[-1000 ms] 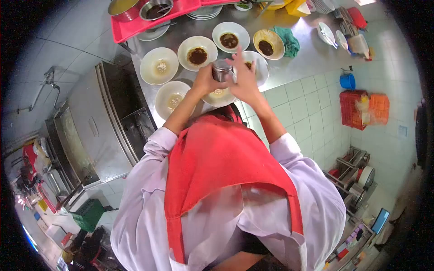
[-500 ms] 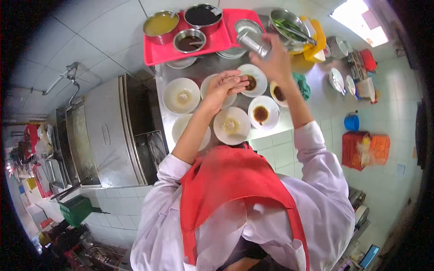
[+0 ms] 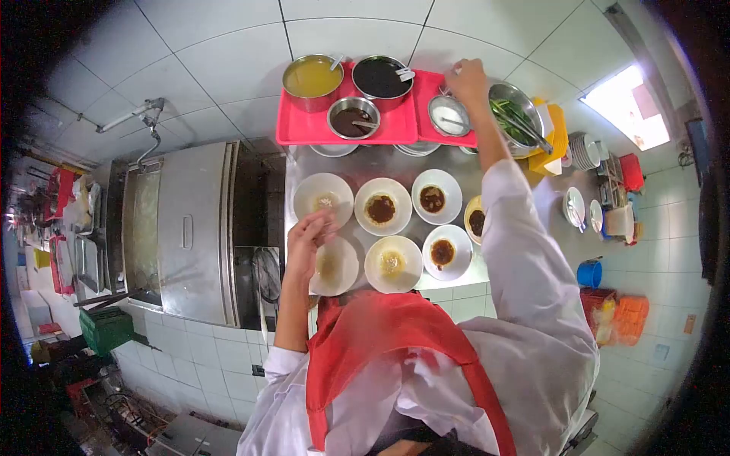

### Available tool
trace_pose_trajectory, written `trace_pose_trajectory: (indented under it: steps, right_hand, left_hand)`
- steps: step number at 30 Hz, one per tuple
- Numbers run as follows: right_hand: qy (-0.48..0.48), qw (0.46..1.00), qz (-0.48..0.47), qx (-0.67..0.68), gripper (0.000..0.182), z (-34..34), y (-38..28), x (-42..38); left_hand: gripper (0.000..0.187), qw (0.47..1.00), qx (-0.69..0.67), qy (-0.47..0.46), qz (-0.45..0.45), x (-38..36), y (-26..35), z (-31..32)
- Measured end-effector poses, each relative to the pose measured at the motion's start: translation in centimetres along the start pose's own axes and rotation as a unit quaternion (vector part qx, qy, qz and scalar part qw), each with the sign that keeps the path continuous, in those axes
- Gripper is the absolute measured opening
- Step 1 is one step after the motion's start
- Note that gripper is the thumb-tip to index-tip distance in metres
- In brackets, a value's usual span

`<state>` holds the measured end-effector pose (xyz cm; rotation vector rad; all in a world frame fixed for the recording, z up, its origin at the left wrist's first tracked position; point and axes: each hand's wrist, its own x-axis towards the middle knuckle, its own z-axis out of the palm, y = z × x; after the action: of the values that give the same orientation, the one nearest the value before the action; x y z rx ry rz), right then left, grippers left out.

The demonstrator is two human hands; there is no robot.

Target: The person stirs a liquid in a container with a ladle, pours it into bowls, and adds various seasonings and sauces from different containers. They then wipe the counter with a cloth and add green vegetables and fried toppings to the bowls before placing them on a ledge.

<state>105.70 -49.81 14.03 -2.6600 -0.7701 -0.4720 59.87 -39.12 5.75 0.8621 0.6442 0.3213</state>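
Note:
My left hand is over the gap between two white bowls at the left, an upper bowl and a lower bowl. Its fingers are bunched and blurred, so what they hold is hidden. At the back of the red tray, my right hand has its fingers closed around a metal shaker, of which only a sliver shows. Just below that hand sits a small metal bowl of white powder with a spoon. Dark sauce lies in several bowls, including a middle bowl; pale liquid is in a front bowl.
Metal pots of yellow liquid and black liquid stand on the tray, with a smaller pot of brown sauce. A bowl of green vegetables with tongs is at right. A steel cabinet is at left.
My right hand has moved the shaker to the back of the tray. My left hand has shifted left over the left bowls, uncovering the middle bowl. The camera view has tilted upward.

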Motion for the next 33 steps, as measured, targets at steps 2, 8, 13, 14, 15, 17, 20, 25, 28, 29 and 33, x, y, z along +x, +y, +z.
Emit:
trace_pose_trajectory:
  steps: [2, 8, 13, 14, 15, 17, 20, 25, 28, 29, 33]
  right_hand:
    - [-0.027, 0.992, 0.041, 0.115, 0.039, 1.5, -2.4, -1.0]
    - [-0.236, 0.871, 0.199, 0.383, 0.036, 4.3, -8.3, -4.5]
    - [-0.189, 0.833, 0.230, 0.466, 0.032, 6.8, -7.9, -3.8]
    - [-0.175, 0.814, 0.232, 0.502, 0.030, 6.7, -8.0, -3.6]
    - [-0.173, 0.814, 0.231, 0.504, 0.030, 6.5, -8.0, -3.5]
    - [-0.156, 0.824, 0.249, 0.485, 0.028, 5.3, -8.7, -3.6]
    - [-0.155, 0.820, 0.250, 0.491, 0.027, 5.4, -8.6, -3.2]
    - [-0.131, 0.820, 0.251, 0.498, 0.028, 6.2, -8.0, -2.3]
    - [-0.128, 0.846, 0.227, 0.465, 0.028, 5.1, -7.7, -2.0]
    - [-0.111, 0.855, 0.196, 0.467, 0.027, 3.7, -7.9, -2.1]
    - [-0.108, 0.860, 0.189, 0.462, 0.027, -0.3, -7.7, -2.1]
  left_hand:
    - [0.033, 0.999, -0.041, 0.022, -0.006, 0.7, -1.1, -2.0]
    - [0.033, 0.998, -0.047, 0.033, -0.032, 1.7, -0.9, -1.5]
    - [0.035, 0.998, -0.051, 0.014, -0.038, 1.7, -0.6, -1.3]
    - [0.035, 0.998, -0.049, 0.013, -0.036, 1.6, -0.6, -1.3]
    - [0.035, 0.998, -0.046, 0.012, -0.044, 1.5, -0.5, -1.3]
    - [0.036, 0.998, -0.041, 0.008, -0.048, 1.5, -0.5, -1.5]
    - [0.036, 0.998, -0.038, 0.005, -0.053, 1.3, -0.1, -1.3]
    - [0.037, 0.997, -0.034, 0.014, -0.060, 1.8, 0.2, -1.1]
    - [0.038, 0.998, -0.020, -0.007, -0.062, 2.4, 0.6, -0.1]
    - [0.039, 0.998, -0.015, -0.027, -0.063, 2.8, 0.9, 0.6]
    - [0.042, 0.996, 0.009, -0.066, -0.052, 4.8, 2.1, 4.2]
